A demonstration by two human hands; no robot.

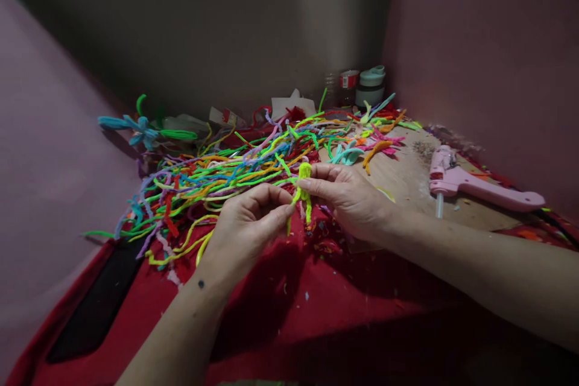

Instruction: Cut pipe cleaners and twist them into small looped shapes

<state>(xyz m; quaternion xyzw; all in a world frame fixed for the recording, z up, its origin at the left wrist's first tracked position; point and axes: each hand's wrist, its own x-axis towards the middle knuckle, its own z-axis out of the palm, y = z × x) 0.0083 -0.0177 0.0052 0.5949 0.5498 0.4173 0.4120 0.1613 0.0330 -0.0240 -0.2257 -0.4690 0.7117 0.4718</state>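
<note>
Above a red-covered worktop (pixel 335 295), we see two bare hands meet over a fluorescent yellow pipe cleaner (pixel 305 175), held near the middle of our view, just in front of a tangled heap of pipe cleaners (pixel 244 166). The fingers of the right hand (pixel 348 196) are closed in a pinch, thumb and forefinger pressed on the folded, upright bundle, its rounded top showing above the thumb. The fingers of the left hand (pixel 253 220) are also drawn together, thumb tip against forefinger, gripping a thin yellow strand beside the bundle. Behind, we find the heap spread in green, purple, blue, orange and red, with a turquoise pipe-cleaner bow (pixel 145 132) at its far left. To the right, a pink glue gun (pixel 488 189) lies on a tan board (pixel 400 181), a clear glue stick (pixel 439 205) jutting from it towards us. Bent orange pipe cleaners (pixel 377 154) lie near the board's left side. At the back we spot a red-labelled bottle (pixel 348 79) beside a lidded pale-green tumbler (pixel 371 89); at front left, a flat black strip (pixel 97 307) rests on the red covering.
</note>
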